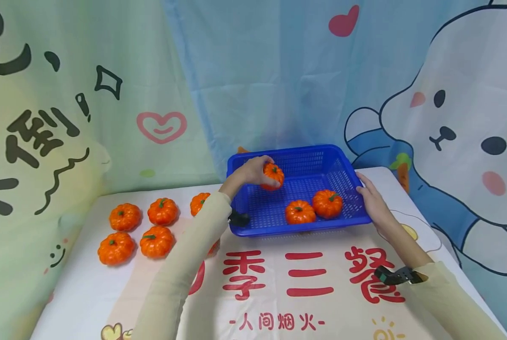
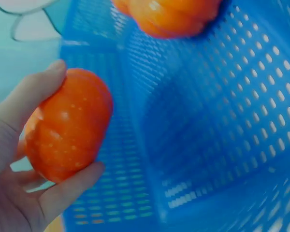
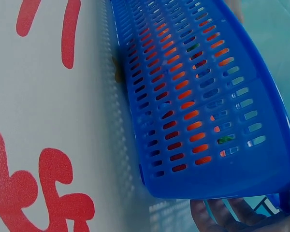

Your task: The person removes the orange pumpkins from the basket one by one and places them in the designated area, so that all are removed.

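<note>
My left hand [image 1: 255, 171] grips a small orange pumpkin [image 1: 273, 176] over the left part of a blue plastic basket [image 1: 279, 229]. In the left wrist view, thumb and fingers wrap the pumpkin [image 2: 72, 125] from opposite sides, with the perforated basket wall [image 2: 111, 159] behind it. Two more pumpkins lie inside the basket, one at the front middle [image 1: 300, 212] and one to its right [image 1: 327, 204]. My right hand [image 1: 374, 200] holds the basket's right end. Its fingers [image 3: 222, 212] curl beneath the rim in the right wrist view, where orange shows through the slots.
Several pumpkins [image 1: 125, 217] sit on the table's left side. Another [image 1: 198, 203] is partly covered by the left sleeve [image 1: 185, 264]. The white tablecloth [image 1: 274, 264] carries red lettering. Behind the table hangs a printed curtain [image 1: 253, 94].
</note>
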A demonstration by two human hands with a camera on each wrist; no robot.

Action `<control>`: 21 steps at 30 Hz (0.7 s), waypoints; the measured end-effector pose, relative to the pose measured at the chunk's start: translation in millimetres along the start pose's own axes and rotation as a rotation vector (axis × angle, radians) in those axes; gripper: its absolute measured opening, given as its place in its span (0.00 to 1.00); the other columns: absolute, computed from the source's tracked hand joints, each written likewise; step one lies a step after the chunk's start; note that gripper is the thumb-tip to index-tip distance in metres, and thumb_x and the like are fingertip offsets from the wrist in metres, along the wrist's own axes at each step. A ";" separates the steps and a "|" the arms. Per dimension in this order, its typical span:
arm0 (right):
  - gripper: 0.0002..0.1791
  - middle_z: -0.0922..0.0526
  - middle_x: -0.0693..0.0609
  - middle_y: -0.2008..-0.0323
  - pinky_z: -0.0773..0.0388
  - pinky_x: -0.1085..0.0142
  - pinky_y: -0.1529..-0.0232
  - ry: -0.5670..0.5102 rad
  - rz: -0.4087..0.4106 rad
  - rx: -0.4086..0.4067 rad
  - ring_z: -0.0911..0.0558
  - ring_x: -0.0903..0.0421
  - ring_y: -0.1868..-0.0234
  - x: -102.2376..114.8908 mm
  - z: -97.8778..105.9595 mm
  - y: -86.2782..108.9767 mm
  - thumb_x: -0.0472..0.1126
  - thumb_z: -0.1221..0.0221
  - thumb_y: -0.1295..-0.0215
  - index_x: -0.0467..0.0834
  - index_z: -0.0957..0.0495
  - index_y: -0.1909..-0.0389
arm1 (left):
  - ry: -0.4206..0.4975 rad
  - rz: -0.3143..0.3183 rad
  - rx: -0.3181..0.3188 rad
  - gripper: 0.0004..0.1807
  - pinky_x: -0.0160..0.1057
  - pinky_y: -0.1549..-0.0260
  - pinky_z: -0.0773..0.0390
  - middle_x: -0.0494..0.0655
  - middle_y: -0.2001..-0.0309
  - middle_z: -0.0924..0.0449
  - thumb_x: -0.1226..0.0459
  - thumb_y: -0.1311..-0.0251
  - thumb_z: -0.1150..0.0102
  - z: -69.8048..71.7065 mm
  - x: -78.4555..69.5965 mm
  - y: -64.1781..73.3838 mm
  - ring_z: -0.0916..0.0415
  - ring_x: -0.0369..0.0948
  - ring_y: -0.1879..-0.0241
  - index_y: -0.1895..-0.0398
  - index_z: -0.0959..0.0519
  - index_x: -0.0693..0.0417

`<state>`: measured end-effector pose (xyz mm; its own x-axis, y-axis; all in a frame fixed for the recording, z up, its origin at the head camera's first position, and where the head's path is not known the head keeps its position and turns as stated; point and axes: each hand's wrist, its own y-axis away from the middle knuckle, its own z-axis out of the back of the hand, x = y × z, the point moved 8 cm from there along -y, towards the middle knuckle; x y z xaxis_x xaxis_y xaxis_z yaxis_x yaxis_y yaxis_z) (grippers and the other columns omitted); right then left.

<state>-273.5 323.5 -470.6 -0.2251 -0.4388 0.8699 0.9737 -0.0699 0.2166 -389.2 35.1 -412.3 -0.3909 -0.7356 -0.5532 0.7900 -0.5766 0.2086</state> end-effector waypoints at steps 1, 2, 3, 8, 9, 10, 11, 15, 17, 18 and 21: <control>0.32 0.61 0.38 0.22 0.52 0.27 0.35 -0.004 0.000 0.003 0.51 0.28 0.27 0.0 -1.0 -0.3 0.56 0.73 0.23 0.60 0.70 0.23 | 0.022 -0.011 -0.027 0.41 0.44 0.46 0.22 0.54 0.41 0.27 0.49 0.46 0.32 6.6 -1.2 6.5 0.26 0.48 0.45 0.32 0.36 0.54; 0.32 0.61 0.38 0.22 0.52 0.27 0.35 -0.006 0.001 0.005 0.51 0.28 0.27 0.1 -1.9 -0.9 0.56 0.73 0.23 0.61 0.70 0.23 | 0.038 -0.022 -0.053 0.41 0.43 0.47 0.21 0.54 0.41 0.26 0.49 0.46 0.32 13.7 -1.3 13.7 0.25 0.48 0.46 0.32 0.36 0.54; 0.31 0.61 0.38 0.22 0.52 0.27 0.34 -0.008 0.000 0.009 0.51 0.28 0.27 0.4 -2.8 -1.5 0.56 0.73 0.23 0.61 0.70 0.23 | 0.050 -0.034 -0.078 0.41 0.43 0.48 0.21 0.54 0.42 0.26 0.49 0.46 0.32 21.1 -0.8 21.7 0.25 0.48 0.48 0.33 0.35 0.54; 0.31 0.60 0.39 0.22 0.52 0.27 0.35 -0.001 -0.003 0.006 0.51 0.28 0.26 1.1 -1.9 -4.5 0.56 0.73 0.23 0.62 0.70 0.24 | 0.073 -0.053 -0.200 0.40 0.45 0.52 0.20 0.53 0.44 0.25 0.49 0.47 0.32 58.3 15.6 72.2 0.24 0.48 0.51 0.34 0.35 0.55; 0.31 0.60 0.39 0.22 0.51 0.27 0.35 -0.001 -0.003 0.005 0.51 0.28 0.27 1.2 -0.9 -4.7 0.56 0.73 0.23 0.63 0.70 0.24 | 0.080 -0.046 -0.220 0.40 0.45 0.52 0.20 0.53 0.44 0.25 0.49 0.47 0.31 64.1 21.4 83.5 0.24 0.48 0.51 0.34 0.35 0.55; 0.31 0.60 0.39 0.22 0.51 0.27 0.35 0.002 -0.004 0.002 0.51 0.28 0.27 1.0 0.2 -4.7 0.56 0.73 0.23 0.62 0.70 0.24 | 0.087 -0.039 -0.242 0.40 0.46 0.53 0.20 0.53 0.45 0.25 0.49 0.48 0.31 69.0 28.0 94.4 0.24 0.48 0.52 0.35 0.35 0.55; 0.31 0.61 0.39 0.22 0.51 0.27 0.35 0.001 -0.006 0.000 0.51 0.28 0.27 0.9 1.2 -4.6 0.56 0.73 0.23 0.62 0.70 0.24 | 0.096 -0.028 -0.260 0.39 0.46 0.53 0.19 0.53 0.46 0.25 0.50 0.48 0.30 73.2 34.5 105.4 0.24 0.48 0.52 0.35 0.34 0.55; 0.31 0.61 0.39 0.22 0.51 0.27 0.35 -0.015 -0.012 0.006 0.52 0.28 0.26 0.7 1.3 -3.5 0.56 0.72 0.23 0.62 0.70 0.24 | 0.122 0.044 -0.324 0.39 0.49 0.52 0.20 0.54 0.44 0.26 0.50 0.48 0.30 80.4 67.5 151.2 0.25 0.49 0.51 0.36 0.34 0.55; 0.31 0.62 0.39 0.22 0.51 0.27 0.35 -0.019 -0.018 0.008 0.52 0.28 0.26 -0.5 0.6 -3.5 0.56 0.72 0.23 0.62 0.70 0.24 | 0.124 0.087 -0.345 0.39 0.51 0.51 0.20 0.55 0.44 0.27 0.50 0.46 0.31 79.1 84.2 174.4 0.26 0.50 0.50 0.35 0.35 0.55; 0.31 0.62 0.39 0.22 0.52 0.27 0.34 -0.019 -0.019 0.009 0.52 0.28 0.26 -1.0 0.0 -3.6 0.56 0.73 0.23 0.62 0.70 0.24 | 0.126 0.111 -0.353 0.39 0.51 0.50 0.20 0.55 0.43 0.28 0.50 0.46 0.31 77.3 92.9 185.9 0.26 0.50 0.50 0.35 0.36 0.55; 0.31 0.62 0.39 0.22 0.51 0.27 0.34 -0.019 -0.024 0.012 0.51 0.28 0.27 -3.6 -2.5 -3.5 0.56 0.73 0.23 0.62 0.70 0.24 | 0.137 0.172 -0.374 0.40 0.52 0.51 0.20 0.55 0.41 0.30 0.47 0.46 0.33 70.6 115.9 218.6 0.28 0.51 0.48 0.33 0.37 0.52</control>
<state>-275.9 323.0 -475.7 -0.2490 -0.4198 0.8728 0.9676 -0.0691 0.2428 -295.2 -201.3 -373.9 -0.1925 -0.7411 -0.6432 0.9648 -0.2627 0.0139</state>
